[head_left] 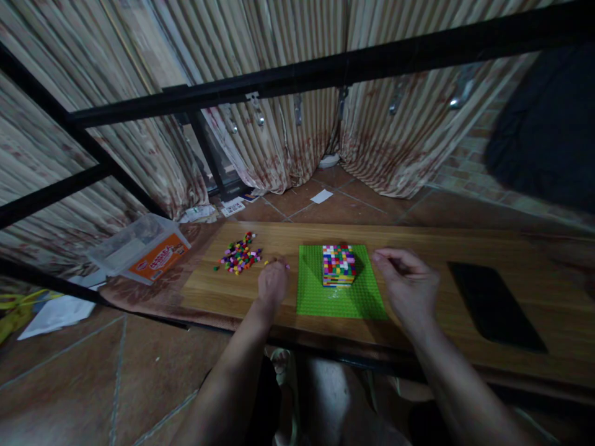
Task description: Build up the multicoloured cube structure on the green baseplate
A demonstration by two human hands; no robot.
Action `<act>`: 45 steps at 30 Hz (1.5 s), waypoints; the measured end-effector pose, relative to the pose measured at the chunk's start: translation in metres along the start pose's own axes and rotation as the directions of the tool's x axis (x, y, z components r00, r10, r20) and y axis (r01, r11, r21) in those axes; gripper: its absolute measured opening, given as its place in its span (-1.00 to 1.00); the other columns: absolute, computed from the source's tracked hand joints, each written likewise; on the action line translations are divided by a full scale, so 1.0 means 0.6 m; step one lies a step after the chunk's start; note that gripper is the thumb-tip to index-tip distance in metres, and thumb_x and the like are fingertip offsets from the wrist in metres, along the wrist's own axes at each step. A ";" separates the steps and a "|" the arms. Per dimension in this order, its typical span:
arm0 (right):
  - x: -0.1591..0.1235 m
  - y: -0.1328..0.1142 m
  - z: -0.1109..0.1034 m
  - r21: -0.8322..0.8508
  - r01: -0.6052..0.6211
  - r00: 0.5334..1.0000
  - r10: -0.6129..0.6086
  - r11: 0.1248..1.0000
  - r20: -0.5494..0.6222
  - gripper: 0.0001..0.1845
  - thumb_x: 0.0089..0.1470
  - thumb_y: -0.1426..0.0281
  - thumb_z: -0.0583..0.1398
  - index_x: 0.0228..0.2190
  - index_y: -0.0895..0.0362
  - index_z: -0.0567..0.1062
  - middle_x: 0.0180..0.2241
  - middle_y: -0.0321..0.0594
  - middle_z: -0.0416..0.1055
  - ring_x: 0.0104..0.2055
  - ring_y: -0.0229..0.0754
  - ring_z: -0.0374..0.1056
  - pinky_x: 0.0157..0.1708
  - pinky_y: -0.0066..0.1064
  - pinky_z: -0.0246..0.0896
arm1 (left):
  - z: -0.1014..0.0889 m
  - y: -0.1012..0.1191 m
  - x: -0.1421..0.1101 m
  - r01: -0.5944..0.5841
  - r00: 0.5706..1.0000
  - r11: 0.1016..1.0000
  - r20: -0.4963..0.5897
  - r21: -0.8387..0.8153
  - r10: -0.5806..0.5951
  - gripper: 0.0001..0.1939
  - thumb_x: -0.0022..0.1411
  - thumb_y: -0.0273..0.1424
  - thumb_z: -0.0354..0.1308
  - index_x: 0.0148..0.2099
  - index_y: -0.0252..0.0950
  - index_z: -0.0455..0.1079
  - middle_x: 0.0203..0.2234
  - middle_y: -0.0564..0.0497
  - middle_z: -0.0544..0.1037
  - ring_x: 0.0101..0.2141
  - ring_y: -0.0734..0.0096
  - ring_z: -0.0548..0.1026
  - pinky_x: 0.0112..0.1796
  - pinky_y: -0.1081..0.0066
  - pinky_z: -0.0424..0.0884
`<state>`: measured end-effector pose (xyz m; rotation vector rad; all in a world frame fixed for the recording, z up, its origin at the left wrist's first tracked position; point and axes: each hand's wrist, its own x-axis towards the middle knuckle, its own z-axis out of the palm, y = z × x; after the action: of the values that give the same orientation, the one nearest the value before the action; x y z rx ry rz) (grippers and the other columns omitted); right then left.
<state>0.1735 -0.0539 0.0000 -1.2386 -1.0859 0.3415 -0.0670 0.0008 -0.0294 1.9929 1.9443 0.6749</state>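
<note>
A block built of many-coloured toy bricks [339, 266] stands on a green studded baseplate [313, 300] on the wooden table. My right hand [411, 285] is just right of the baseplate, thumb and forefinger pinched together; anything between them is too small to make out. Left of the baseplate, my left hand [273, 284] is low over the table with its fingers curled. A few tiny bricks show around its fingertips, and what it holds, if anything, is hidden. Farther left lies a loose pile of small coloured bricks [239, 255].
A dark flat tablet-like slab [495, 306] lies on the table's right side. At the left end sits a clear plastic box [139, 248] with an orange label. A black metal rail [297, 77] crosses beyond the table, before striped curtains [279, 37].
</note>
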 end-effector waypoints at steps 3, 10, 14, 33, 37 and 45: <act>-0.001 -0.002 0.002 -0.004 -0.009 1.000 0.009 1.000 0.007 -0.89 -0.01 0.32 0.28 -0.44 0.10 0.57 -0.44 -0.26 0.48 -0.38 -0.21 0.38 -0.35 -0.35 0.25 | 0.012 -0.001 0.002 -0.013 0.999 0.995 -0.040 -0.098 0.009 -0.88 0.18 -0.38 0.09 -0.40 -0.23 0.39 -0.43 -0.16 0.50 -0.27 0.09 0.50 -0.16 0.26 0.34; -0.004 -0.006 0.006 0.008 -0.005 0.999 0.005 1.000 0.037 -0.89 0.00 0.31 0.27 -0.44 0.09 0.57 -0.43 -0.27 0.46 -0.39 -0.21 0.36 -0.37 -0.36 0.23 | 0.002 0.006 0.002 -0.038 0.999 0.991 -0.014 -0.129 0.036 -0.84 0.19 -0.38 0.05 -0.43 -0.23 0.38 -0.47 -0.13 0.47 -0.32 0.13 0.48 -0.16 0.23 0.32; -0.006 -0.003 0.008 -0.003 -0.010 0.998 0.010 1.000 0.055 -0.90 0.01 0.33 0.27 -0.44 0.09 0.57 -0.45 -0.28 0.45 -0.40 -0.23 0.34 -0.38 -0.36 0.21 | 0.006 0.014 0.003 -0.041 0.999 0.993 0.028 -0.112 0.044 -0.85 0.18 -0.39 0.04 -0.29 -0.23 0.45 -0.38 -0.14 0.52 -0.28 0.14 0.48 -0.13 0.25 0.31; -0.020 -0.060 0.021 0.125 -0.024 0.951 -0.016 0.992 0.308 -0.85 0.10 0.31 0.22 -0.35 0.06 0.60 -0.35 -0.23 0.52 -0.30 -0.19 0.41 -0.28 -0.35 0.29 | -0.058 0.104 -0.031 0.151 0.929 0.321 0.245 -0.935 0.276 -0.81 0.05 -0.32 0.31 -0.27 -0.28 0.49 -0.47 0.07 0.48 -0.46 0.53 0.40 -0.36 0.49 0.32; -0.028 -0.077 0.030 0.174 -0.152 0.905 0.066 0.973 0.421 -0.80 0.11 0.25 0.21 -0.39 0.06 0.61 -0.42 -0.27 0.52 -0.36 -0.21 0.42 -0.33 -0.38 0.30 | -0.057 0.128 -0.048 0.079 0.929 0.286 0.174 -0.955 0.326 -0.86 0.09 -0.35 0.30 -0.26 -0.26 0.53 -0.46 0.06 0.52 -0.43 0.52 0.42 -0.32 0.48 0.35; -0.021 -0.068 0.028 0.284 -0.365 0.863 0.208 0.886 0.461 -0.86 -0.08 0.25 0.34 -0.44 0.05 0.61 -0.47 -0.30 0.55 -0.41 -0.22 0.43 -0.33 -0.35 0.36 | -0.047 0.147 -0.060 0.031 0.927 0.347 0.156 -0.937 0.340 -0.84 0.09 -0.37 0.30 -0.22 -0.24 0.56 -0.36 0.02 0.57 -0.32 0.43 0.48 -0.22 0.41 0.39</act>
<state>0.1403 -0.0680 0.0288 -1.0118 -1.1269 1.0406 -0.0047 -0.0434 0.0340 1.3501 0.7457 1.0863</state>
